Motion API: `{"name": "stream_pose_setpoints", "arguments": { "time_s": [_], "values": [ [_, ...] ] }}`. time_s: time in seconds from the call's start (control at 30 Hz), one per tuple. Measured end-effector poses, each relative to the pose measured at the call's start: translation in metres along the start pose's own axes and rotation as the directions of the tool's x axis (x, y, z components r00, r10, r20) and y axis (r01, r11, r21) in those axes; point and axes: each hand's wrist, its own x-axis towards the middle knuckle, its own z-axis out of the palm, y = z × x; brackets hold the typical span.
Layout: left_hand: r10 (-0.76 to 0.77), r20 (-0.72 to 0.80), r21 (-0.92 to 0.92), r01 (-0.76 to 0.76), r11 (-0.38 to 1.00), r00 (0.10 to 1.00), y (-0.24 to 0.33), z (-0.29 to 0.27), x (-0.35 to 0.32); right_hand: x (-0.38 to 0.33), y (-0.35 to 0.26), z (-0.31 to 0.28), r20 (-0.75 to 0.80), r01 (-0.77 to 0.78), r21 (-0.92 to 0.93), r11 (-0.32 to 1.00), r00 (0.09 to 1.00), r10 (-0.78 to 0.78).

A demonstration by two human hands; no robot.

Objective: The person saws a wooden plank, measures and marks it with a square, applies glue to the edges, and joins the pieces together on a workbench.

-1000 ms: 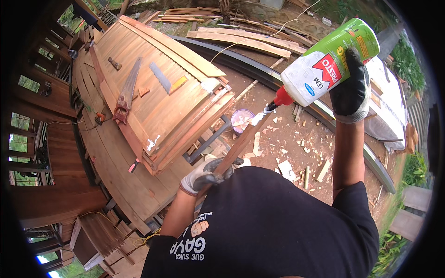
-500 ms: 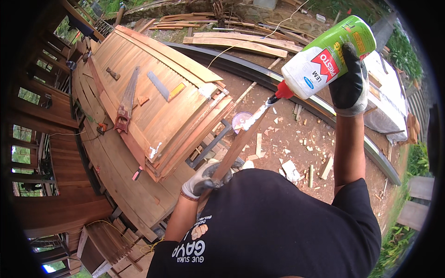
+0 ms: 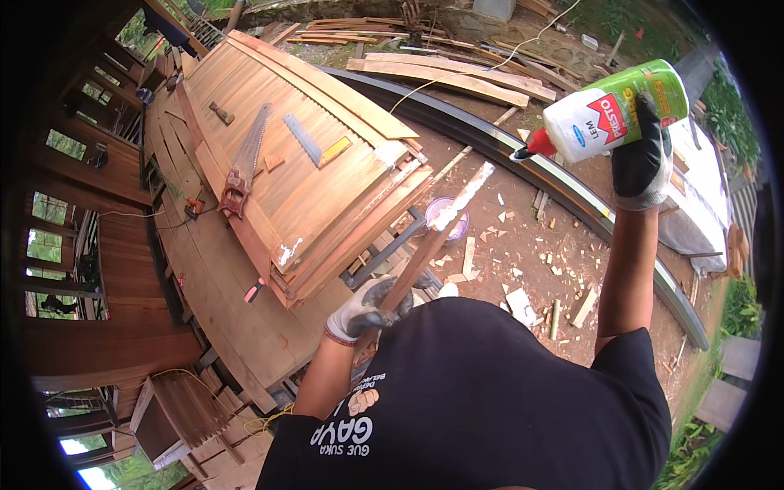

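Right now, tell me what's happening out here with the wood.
A person in gloves holds a wooden strip in the left hand, its far end coated white. The right hand holds a tipped glue bottle, nozzle off the strip. A handsaw lies on the stacked wooden panels beside them.

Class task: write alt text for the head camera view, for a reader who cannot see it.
A person's gloved right hand lifts a glue bottle with a red nozzle, while the gloved left hand holds a wooden strip with white glue along its top. Beside them, a saw lies on stacked boards.
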Motion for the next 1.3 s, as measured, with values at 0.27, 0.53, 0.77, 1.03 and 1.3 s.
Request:
{"name": "stream_pose_setpoints", "arguments": {
  "time_s": [0.27,0.53,0.77,1.03,1.3],
  "values": [
    [0.712,-0.464,0.379,-0.609,0.697,0.527,0.138,-0.046,-0.016,-0.047,0.05,-0.004,0.215,-0.271,0.438,0.857,0.957,0.193],
    [0.487,-0.873,0.266,-0.825,0.499,0.013,0.157,-0.094,-0.023,-0.108,0.066,0.026,0.103,-0.346,0.4,0.849,0.937,0.333],
    [0.501,-0.839,0.133,-0.812,0.568,0.213,0.106,-0.116,-0.014,-0.117,0.072,0.044,0.114,-0.277,0.33,0.902,0.961,0.253],
    [0.476,-0.833,0.044,-0.823,0.566,0.282,0.095,-0.117,-0.015,-0.107,0.068,0.051,0.062,-0.27,0.391,0.88,0.962,0.268],
    [0.487,-0.814,0.012,-0.83,0.558,0.316,0.094,-0.112,-0.011,-0.104,0.075,0.048,0.115,-0.257,0.393,0.883,0.966,0.23]
  ]
}}
